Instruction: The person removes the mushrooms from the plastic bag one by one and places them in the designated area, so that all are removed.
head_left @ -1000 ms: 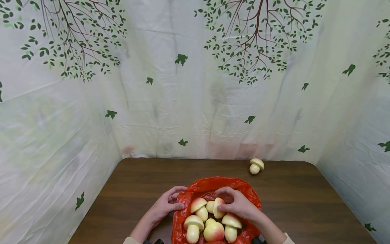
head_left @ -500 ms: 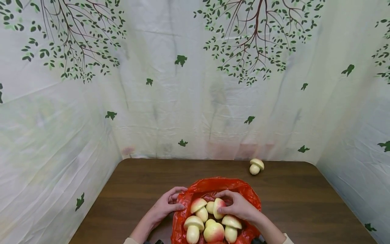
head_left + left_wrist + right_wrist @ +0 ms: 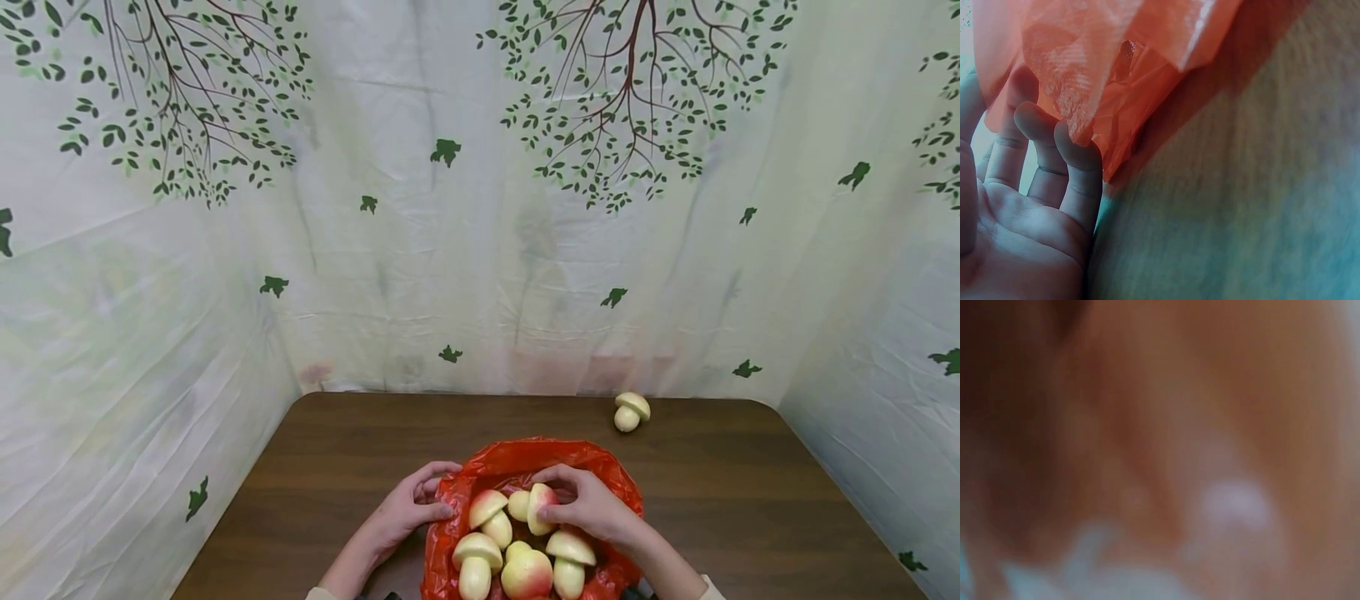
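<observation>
An open red plastic bag [image 3: 543, 454] stands on the table, its rim spread wide. Inside lie several pale yellow toy mushrooms, some with a red blush, such as one mushroom [image 3: 474, 567] at the bag's front left. At the left side of the rim, my left hand [image 3: 408, 504] holds the plastic; its bent fingers [image 3: 1079, 178] touch the bag [image 3: 1129, 94] in the left wrist view. My right hand [image 3: 588, 504] reaches into the bag and pinches a red-blushed mushroom [image 3: 538, 508] by its cap. The right wrist view is too blurred to make things out.
One more pale mushroom [image 3: 632, 412] lies outside the bag near the back edge of the dark wooden table [image 3: 360, 433]. A white curtain [image 3: 480, 250] printed with branches and leaves hangs behind the table and along both sides.
The mushroom in my right hand has risen and tilted very slightly within the bag. My left hand stays at the rim, and the other mushrooms lie as before.
</observation>
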A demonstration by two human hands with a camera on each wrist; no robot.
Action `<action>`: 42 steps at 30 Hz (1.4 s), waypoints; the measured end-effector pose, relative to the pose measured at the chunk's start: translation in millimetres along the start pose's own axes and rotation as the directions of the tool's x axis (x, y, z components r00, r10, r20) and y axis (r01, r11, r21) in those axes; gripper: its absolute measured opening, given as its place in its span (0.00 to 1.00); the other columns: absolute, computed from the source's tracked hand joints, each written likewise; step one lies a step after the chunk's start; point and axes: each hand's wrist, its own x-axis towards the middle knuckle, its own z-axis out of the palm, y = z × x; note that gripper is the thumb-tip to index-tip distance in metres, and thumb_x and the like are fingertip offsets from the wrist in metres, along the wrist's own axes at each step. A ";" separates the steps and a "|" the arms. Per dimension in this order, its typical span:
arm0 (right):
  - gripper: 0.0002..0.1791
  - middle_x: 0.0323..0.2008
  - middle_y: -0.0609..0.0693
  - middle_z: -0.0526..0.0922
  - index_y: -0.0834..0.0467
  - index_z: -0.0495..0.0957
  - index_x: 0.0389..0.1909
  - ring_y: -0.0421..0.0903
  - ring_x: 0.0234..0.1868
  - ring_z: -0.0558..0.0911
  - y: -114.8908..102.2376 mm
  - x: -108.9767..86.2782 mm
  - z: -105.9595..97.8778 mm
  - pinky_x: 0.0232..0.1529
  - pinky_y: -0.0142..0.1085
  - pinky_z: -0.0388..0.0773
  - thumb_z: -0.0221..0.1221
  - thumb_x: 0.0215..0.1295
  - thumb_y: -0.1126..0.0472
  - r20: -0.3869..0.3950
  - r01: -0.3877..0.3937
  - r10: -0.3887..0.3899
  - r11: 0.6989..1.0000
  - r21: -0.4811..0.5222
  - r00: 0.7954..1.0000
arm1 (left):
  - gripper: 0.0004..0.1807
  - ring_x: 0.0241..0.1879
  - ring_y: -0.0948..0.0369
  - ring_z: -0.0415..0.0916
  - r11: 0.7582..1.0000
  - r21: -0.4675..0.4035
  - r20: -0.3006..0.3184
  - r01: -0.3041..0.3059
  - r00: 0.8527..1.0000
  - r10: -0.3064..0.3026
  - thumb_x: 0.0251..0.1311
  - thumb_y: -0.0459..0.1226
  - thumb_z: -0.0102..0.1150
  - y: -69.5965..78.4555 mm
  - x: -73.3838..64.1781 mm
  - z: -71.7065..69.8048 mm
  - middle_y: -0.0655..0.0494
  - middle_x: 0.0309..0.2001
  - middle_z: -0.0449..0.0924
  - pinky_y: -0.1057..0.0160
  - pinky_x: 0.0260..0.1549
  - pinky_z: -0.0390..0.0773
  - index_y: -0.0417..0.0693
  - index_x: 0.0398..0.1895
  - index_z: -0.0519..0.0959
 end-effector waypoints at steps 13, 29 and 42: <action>0.32 0.58 0.56 0.83 0.67 0.74 0.68 0.46 0.53 0.85 -15.7 -5.6 -7.9 0.50 0.36 0.86 0.71 0.69 0.56 -0.057 -0.032 0.035 0.998 0.055 0.998 | 0.33 0.51 0.63 0.87 1.000 -0.007 0.008 -0.015 1.000 0.015 0.73 0.31 0.63 -1.8 0.1 -0.6 0.58 0.55 0.88 0.63 0.48 0.88 0.37 0.77 0.62; 0.32 0.67 0.64 0.78 0.67 0.74 0.69 0.47 0.58 0.82 -27.6 -9.9 -26.4 0.51 0.32 0.83 0.71 0.69 0.57 -0.156 0.012 -0.008 1.000 0.023 0.988 | 0.32 0.52 0.62 0.87 1.000 0.001 -0.008 0.015 1.000 -0.015 0.73 0.32 0.63 -1.1 0.1 -0.4 0.57 0.56 0.87 0.62 0.48 0.88 0.42 0.77 0.64; 0.29 0.65 0.64 0.81 0.63 0.76 0.68 0.51 0.61 0.83 -32.9 -12.1 -46.8 0.52 0.30 0.82 0.71 0.69 0.58 -0.257 0.036 -0.048 0.998 -0.051 0.965 | 0.33 0.51 0.62 0.88 1.000 -0.007 -0.011 0.018 1.000 -0.018 0.73 0.32 0.64 -2.3 0.6 -0.5 0.56 0.56 0.87 0.62 0.47 0.89 0.43 0.77 0.64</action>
